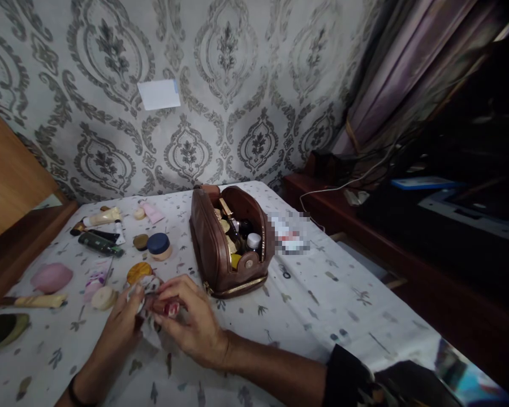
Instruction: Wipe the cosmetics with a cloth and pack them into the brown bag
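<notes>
In the head view my left hand (124, 317) is closed on a crumpled white cloth or tissue (152, 329) with dark marks. My right hand (197, 319) pinches a small reddish-brown cosmetic container (166, 307) with a red and white end. Its far end meets the cloth; the exact kind is hard to make out. Just beyond my hands lies a round item with an amber-yellow top (139, 272). To the right stands a brown leather toiletry bag (210, 243), unzipped, with several bottles inside, among them one with a silver cap (253, 241).
Left of my hands lie a pink makeup sponge (52, 277), a cream round jar (103, 298), a dark-green tube (100, 245), a blue-lidded jar (159, 246) and an oval brush (4, 330). A patterned white cloth (322, 316) covers the table. A wooden panel (14, 175) stands left.
</notes>
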{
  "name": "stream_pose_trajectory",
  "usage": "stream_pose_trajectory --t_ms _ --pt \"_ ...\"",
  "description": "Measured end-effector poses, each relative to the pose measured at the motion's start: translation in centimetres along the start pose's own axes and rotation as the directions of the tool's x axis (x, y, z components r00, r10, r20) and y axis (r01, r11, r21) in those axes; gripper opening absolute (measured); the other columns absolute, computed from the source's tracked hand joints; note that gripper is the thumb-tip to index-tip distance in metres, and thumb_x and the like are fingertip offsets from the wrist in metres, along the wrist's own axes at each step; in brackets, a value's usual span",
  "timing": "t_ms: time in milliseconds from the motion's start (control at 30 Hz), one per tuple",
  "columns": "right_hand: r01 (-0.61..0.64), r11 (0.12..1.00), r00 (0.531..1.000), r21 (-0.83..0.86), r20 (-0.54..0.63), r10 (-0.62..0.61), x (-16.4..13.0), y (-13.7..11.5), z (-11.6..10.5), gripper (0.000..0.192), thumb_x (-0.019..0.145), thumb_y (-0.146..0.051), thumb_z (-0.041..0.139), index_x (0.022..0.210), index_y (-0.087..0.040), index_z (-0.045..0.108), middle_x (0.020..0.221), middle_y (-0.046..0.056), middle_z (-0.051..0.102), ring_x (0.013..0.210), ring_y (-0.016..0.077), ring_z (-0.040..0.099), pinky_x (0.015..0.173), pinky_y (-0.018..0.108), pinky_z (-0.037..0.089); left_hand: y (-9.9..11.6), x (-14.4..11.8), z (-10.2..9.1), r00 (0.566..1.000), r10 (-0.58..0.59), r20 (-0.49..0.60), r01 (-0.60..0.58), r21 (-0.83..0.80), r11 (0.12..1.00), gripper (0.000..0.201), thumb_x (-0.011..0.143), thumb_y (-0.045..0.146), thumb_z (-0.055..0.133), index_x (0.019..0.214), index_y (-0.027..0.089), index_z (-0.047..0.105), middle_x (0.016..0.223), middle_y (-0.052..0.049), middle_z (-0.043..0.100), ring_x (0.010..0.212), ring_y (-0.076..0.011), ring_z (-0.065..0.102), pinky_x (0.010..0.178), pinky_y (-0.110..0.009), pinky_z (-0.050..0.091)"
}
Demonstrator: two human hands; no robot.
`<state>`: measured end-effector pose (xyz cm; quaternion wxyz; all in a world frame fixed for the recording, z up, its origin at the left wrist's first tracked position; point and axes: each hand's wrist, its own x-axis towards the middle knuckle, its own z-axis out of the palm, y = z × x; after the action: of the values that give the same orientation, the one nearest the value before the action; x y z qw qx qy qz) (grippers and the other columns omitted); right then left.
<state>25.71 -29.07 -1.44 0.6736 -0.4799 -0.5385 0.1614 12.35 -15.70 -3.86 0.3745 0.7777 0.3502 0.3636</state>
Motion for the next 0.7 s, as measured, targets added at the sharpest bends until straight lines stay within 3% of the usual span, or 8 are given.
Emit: stream_pose_trajectory --t_ms 133,267,333,500,700 --pt "0.028 0.991 0.999 -0.131 0.028 -0.025 0.0 0.2 -0.2 0.016 0.084 -0.021 0.064 0.099 -0.020 0.060 0.092 0.004 0.062 0.088 0.0159 0.059 0.079 0.026 0.049 1.9 0.2 -0.4 0.985 -0.171 -0.018 0.165 -0.179 0.970 0.023 0.059 0.032 0.073 0.078 0.024 0.065 0.070 -0.004 0.068 0.072 -0.0261 0.065 0.058 -0.030 0.054" --pt "-0.024 0.986 0.998 -0.163 0.052 0.033 -0.2 0.6 0.1 0.014 0.082 -0.023 0.063 0.095 -0.021 0.059 0.087 0.001 0.062 0.078 0.0141 0.058 0.072 0.024 0.047 4.3 0.3 0.5 0.927 -0.365 0.083 0.368 -0.382 0.848 0.030 0.067 0.046 0.072 0.068 0.022 0.056 0.048 0.005 0.047 0.039 -0.0115 0.042 0.034 -0.021 0.036" --pt "-0.070 0.979 0.992 -0.193 0.093 0.089 -0.4 0.9 0.3 0.015 0.080 -0.021 0.064 0.094 -0.021 0.059 0.087 0.001 0.062 0.076 0.0140 0.058 0.072 0.024 0.047 5.0 0.3 1.1 0.895 -0.430 0.118 0.434 -0.459 0.776 0.041 0.064 0.054 0.075 0.066 0.020 0.052 0.046 0.008 0.041 0.035 -0.0070 0.033 0.030 -0.018 0.029" --pt "-0.171 0.943 0.945 -0.285 0.223 0.239 -0.6 1.3 0.4 0.024 0.081 -0.020 0.066 0.103 -0.022 0.058 0.088 0.000 0.065 0.079 0.0151 0.061 0.076 0.024 0.049 5.8 0.0 1.5 0.820 -0.535 0.205 0.553 -0.524 0.648 0.057 0.049 0.063 0.084 0.065 0.018 0.051 0.044 0.009 0.045 0.032 -0.0036 0.034 0.030 -0.013 0.027" --pt "-0.116 0.969 0.932 -0.217 0.314 0.182 -0.2 -2.0 -2.1 0.051 0.086 -0.021 0.066 0.135 -0.023 0.049 0.112 0.006 0.066 0.102 0.0183 0.062 0.093 0.030 0.049 5.9 -0.4 1.0 0.778 -0.563 0.279 0.610 -0.552 0.568 0.056 0.054 0.064 0.082 0.068 0.018 0.054 0.044 0.008 0.049 0.032 -0.0047 0.037 0.031 -0.014 0.031"
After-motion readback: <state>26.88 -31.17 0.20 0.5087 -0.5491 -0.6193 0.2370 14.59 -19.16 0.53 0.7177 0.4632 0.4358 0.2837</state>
